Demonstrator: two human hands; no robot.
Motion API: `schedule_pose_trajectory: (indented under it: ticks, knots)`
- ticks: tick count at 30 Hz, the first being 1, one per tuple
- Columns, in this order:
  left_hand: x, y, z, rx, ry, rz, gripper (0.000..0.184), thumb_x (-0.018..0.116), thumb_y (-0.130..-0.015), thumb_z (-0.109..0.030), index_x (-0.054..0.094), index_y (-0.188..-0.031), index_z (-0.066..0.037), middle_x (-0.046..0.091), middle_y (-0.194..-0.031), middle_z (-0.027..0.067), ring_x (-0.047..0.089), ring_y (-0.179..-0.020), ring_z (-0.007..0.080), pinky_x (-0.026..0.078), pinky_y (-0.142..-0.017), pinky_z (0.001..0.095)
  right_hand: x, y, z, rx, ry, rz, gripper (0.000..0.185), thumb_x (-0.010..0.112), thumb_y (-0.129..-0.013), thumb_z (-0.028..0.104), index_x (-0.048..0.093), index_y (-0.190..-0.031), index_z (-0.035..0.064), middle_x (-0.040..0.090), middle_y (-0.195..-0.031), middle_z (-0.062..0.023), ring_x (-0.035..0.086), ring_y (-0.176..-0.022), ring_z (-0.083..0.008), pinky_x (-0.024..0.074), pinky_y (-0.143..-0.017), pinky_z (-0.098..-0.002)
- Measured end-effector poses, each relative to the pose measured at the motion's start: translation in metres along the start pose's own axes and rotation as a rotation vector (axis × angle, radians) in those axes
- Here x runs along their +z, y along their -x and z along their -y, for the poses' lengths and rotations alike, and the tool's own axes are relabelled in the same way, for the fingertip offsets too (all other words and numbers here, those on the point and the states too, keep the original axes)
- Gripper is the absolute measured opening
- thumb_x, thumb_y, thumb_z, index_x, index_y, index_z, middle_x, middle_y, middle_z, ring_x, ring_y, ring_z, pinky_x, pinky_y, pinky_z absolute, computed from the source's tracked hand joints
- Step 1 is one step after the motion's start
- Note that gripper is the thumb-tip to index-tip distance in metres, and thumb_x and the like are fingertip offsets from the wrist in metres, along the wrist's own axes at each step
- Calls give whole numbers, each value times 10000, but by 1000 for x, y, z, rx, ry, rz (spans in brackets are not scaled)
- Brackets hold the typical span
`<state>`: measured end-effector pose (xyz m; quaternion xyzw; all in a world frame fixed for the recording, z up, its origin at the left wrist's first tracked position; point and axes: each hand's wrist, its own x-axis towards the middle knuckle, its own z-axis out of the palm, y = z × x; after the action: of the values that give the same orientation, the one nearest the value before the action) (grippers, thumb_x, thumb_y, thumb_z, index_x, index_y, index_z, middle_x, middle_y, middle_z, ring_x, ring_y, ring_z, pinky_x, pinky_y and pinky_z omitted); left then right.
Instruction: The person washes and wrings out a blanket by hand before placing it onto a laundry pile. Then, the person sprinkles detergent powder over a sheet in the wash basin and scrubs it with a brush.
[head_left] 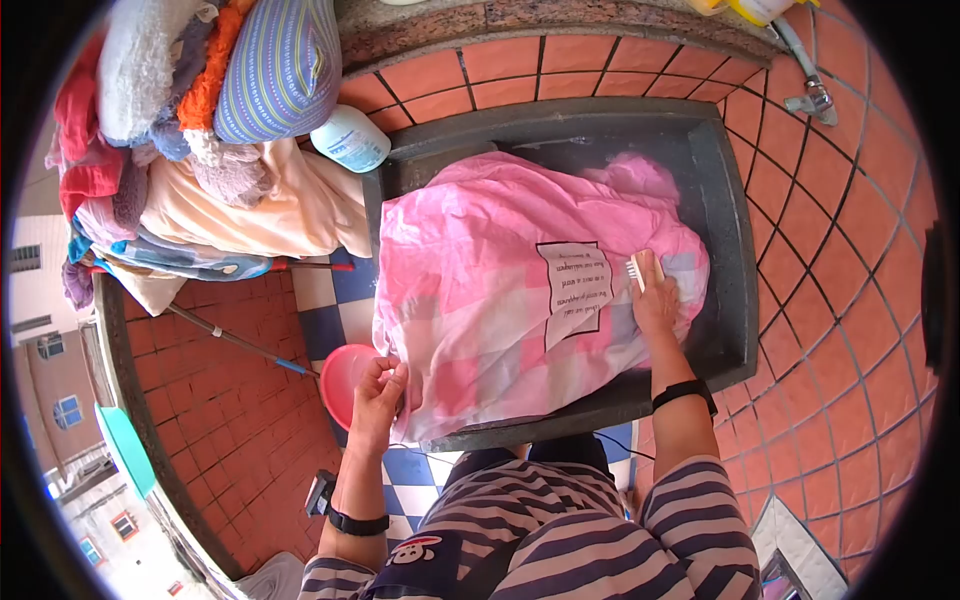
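A large pink cloth [470,260] with paler checked patches and a printed text panel lies spread over the dark grey sink [735,180]. My right hand [657,305] grips a scrub brush [645,268] with a light wooden back, resting on the cloth just right of the panel. White bristles show along the brush's left side. At the cloth's lower left edge, my left hand [378,395] is closed in a pinch on the fabric, by the sink's front left corner. Much of the sink's inside is hidden beneath the cloth.
Left of the sink are a blue-white bottle [350,140] and a heap of laundry [260,200]. A pink bowl [345,375] sits below, behind my left hand. A tap [815,102] projects at upper right. Red tiles [800,300] line the right side.
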<state>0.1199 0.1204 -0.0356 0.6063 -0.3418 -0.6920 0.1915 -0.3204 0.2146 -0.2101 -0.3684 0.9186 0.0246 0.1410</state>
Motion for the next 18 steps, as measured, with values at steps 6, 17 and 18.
schedule_pose_trajectory:
  ticks: [6, 17, 18]
  knots:
    - [36, 0, -31, 68, 211, -158, 469, 566, -934, -238, 425, -1321, -14, 620, -1054, 130, 619, -899, 183, 513, -756, 294, 10, -27, 2, 48, -35, 96, 710, 557, -868, 427, 157, -1454, 400, 490, -1132, -210, 500, -1059, -388, 397, -859, -541]
    - [52, 5, -19, 362, -5, -151, 345, 532, -917, -242, 581, -1131, 23, 655, -977, 121, 641, -863, 193, 504, -834, 303, 9, -69, 4, 19, -110, 175, 685, 563, -862, 408, 215, -1449, 356, 517, -1186, -250, 507, -1087, -443, 409, -901, -543]
    - [49, 9, -22, 354, 146, -104, 341, 542, -919, -243, 583, -1118, 30, 650, -973, 113, 637, -861, 201, 506, -826, 318, 10, -69, 7, 62, -214, 170, 654, 568, -857, 414, 290, -1438, 302, 558, -1131, -232, 527, -1072, -414, 423, -875, -524]
